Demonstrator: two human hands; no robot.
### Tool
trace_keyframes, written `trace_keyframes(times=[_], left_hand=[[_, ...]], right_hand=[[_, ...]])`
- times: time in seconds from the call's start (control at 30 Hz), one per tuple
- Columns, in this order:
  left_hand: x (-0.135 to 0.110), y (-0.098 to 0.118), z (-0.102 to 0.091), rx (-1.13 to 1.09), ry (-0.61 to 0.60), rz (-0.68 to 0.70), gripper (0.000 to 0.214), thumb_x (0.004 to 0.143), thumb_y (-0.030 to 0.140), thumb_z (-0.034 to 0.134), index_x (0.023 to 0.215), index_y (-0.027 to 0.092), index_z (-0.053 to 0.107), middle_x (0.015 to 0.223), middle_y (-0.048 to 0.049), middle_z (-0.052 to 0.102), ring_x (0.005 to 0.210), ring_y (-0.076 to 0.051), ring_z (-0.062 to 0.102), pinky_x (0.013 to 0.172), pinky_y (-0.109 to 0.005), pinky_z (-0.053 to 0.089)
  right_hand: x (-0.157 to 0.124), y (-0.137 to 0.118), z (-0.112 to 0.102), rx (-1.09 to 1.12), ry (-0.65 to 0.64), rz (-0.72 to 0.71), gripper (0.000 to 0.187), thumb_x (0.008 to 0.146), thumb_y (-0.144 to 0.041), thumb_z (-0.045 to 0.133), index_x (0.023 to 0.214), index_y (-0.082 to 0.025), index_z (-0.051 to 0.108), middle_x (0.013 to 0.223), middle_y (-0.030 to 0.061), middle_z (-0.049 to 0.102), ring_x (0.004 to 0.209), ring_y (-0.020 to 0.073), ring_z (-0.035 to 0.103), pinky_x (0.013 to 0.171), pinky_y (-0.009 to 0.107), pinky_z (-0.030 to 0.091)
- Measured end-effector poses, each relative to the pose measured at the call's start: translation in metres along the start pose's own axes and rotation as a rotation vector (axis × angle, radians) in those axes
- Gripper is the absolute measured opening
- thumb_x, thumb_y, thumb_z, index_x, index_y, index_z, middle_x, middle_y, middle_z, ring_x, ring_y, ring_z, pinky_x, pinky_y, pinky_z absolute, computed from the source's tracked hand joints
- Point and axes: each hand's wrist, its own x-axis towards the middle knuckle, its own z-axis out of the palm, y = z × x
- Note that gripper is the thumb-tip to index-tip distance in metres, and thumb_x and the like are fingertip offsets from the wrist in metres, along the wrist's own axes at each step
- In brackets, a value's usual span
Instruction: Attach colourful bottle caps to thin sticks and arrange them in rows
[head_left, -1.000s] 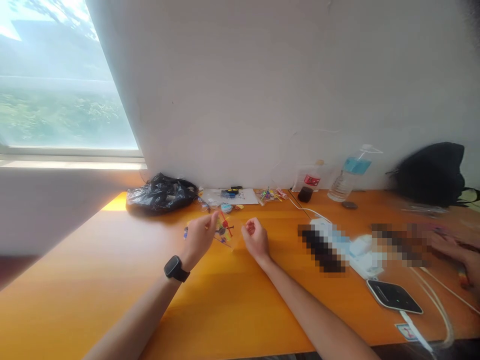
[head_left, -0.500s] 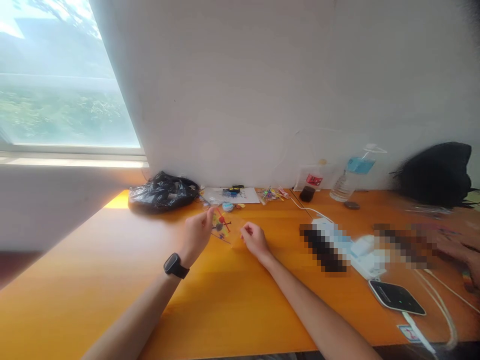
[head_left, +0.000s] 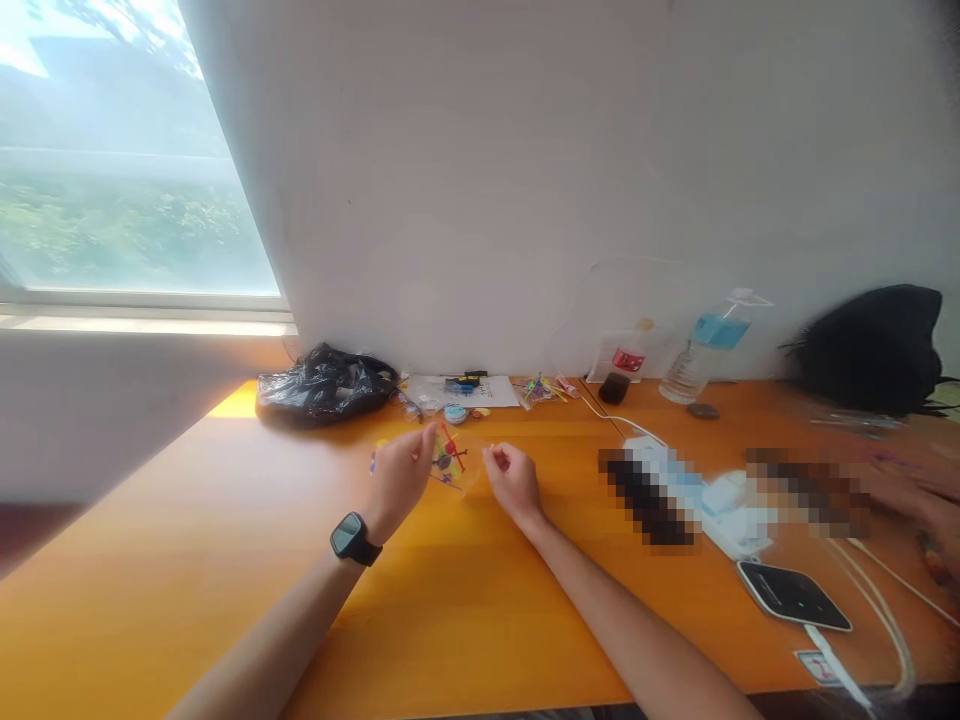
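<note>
A small clear plastic bag with red, yellow, dark and purple plastic pieces inside hangs above the table between my hands. My left hand, a black watch on its wrist, is closed on the bag's left side. Yellow and blue bits peek out past that hand's far edge. My right hand is closed in a pinch at the bag's right edge; the film there is faint and hard to see.
Along the wall stand a black plastic bag, a white paper sheet, a packet of colourful sticks, a cola bottle and a water bottle. To the right are a power strip, cables, a phone-like device and another person's hand.
My left hand has shifted slightly right and turned a little, and the bag's pieces have moved slightly right with it. My right hand has barely moved. The other person's hand has shifted a little.
</note>
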Motion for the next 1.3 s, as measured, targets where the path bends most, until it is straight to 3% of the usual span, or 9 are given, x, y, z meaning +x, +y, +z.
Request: trace_keyframes(times=[0.17,0.37,0.53,0.6,0.7,0.83,1.03,1.17,1.3], left_hand=[[0.001,-0.002,-0.002,0.000,-0.003,0.001,0.055,0.106,0.049,0.038,0.059,0.019,0.032,0.055,0.0026,0.031,0.054,-0.012,0.025,0.054,-0.030,0.019],[0.014,-0.015,-0.010,-0.042,-0.044,-0.101,0.061,0.102,0.057,0.043,0.056,0.019,0.030,0.051,0.0036,0.028,0.050,-0.010,0.025,0.052,-0.029,0.017],[0.020,-0.019,-0.010,-0.132,-0.051,-0.175,0.060,0.101,0.059,0.044,0.058,0.020,0.031,0.049,0.0034,0.036,0.048,-0.010,0.039,0.050,-0.026,0.022],[0.020,-0.019,-0.011,-0.139,-0.032,-0.171,0.060,0.101,0.059,0.044,0.057,0.020,0.031,0.048,0.0034,0.036,0.048,-0.010,0.041,0.049,-0.025,0.022],[0.021,-0.020,-0.012,-0.143,-0.015,-0.155,0.060,0.101,0.058,0.044,0.057,0.020,0.031,0.047,0.0034,0.035,0.048,-0.011,0.046,0.050,-0.025,0.023],[0.022,-0.021,-0.013,-0.141,-0.036,-0.153,0.060,0.101,0.058,0.044,0.055,0.020,0.035,0.046,0.0032,0.033,0.049,-0.013,0.048,0.050,-0.026,0.022],[0.026,-0.004,-0.016,-0.053,-0.088,-0.031,0.057,0.100,0.054,0.047,0.056,0.019,0.055,0.059,-0.0024,0.056,0.057,-0.015,0.048,0.054,-0.027,0.025],[0.036,0.015,-0.021,0.067,-0.118,0.057,0.059,0.102,0.053,0.044,0.055,0.019,0.054,0.065,-0.0043,0.062,0.058,-0.015,0.047,0.055,-0.028,0.025],[0.053,0.027,-0.028,0.136,-0.116,0.087,0.061,0.102,0.055,0.045,0.054,0.019,0.057,0.056,-0.0033,0.057,0.052,-0.015,0.044,0.055,-0.028,0.023]], right_hand=[[0.003,0.006,0.000,-0.010,-0.003,-0.034,0.028,0.088,-0.038,0.055,0.066,-0.023,0.051,0.061,-0.0009,0.059,0.057,0.0172,0.054,0.057,0.027,0.037],[0.017,0.012,-0.008,0.041,-0.051,-0.034,0.027,0.085,-0.041,0.058,0.066,-0.022,0.054,0.061,-0.0008,0.060,0.059,0.0162,0.055,0.057,0.025,0.039],[0.017,0.011,-0.009,0.404,-0.316,0.262,0.032,0.085,-0.051,0.063,0.087,-0.019,0.065,0.078,0.0026,0.071,0.057,0.0135,0.057,0.048,0.022,0.042],[0.014,0.011,-0.006,0.448,-0.351,0.298,0.030,0.080,-0.047,0.070,0.093,-0.019,0.066,0.079,0.0017,0.071,0.056,0.0124,0.058,0.048,0.021,0.042],[0.011,0.009,-0.004,0.447,-0.331,0.313,0.028,0.074,-0.040,0.076,0.091,-0.019,0.068,0.072,-0.0001,0.070,0.054,0.0119,0.058,0.048,0.020,0.043],[0.012,0.000,-0.008,0.546,-0.336,0.399,0.036,0.085,-0.053,0.067,0.093,-0.018,0.069,0.080,0.0057,0.074,0.060,0.0144,0.064,0.049,0.022,0.047],[0.011,-0.001,-0.004,0.531,-0.302,0.440,0.039,0.090,-0.058,0.062,0.090,-0.019,0.069,0.081,0.0067,0.072,0.065,0.0165,0.066,0.053,0.025,0.052],[0.012,0.010,0.000,0.345,-0.183,0.236,0.042,0.092,-0.060,0.055,0.084,-0.021,0.066,0.075,0.0040,0.069,0.063,0.0185,0.063,0.053,0.027,0.049],[0.015,0.017,-0.003,0.009,-0.064,-0.102,0.041,0.099,-0.055,0.048,0.081,-0.022,0.065,0.081,0.0045,0.069,0.079,0.0219,0.063,0.077,0.033,0.051]])
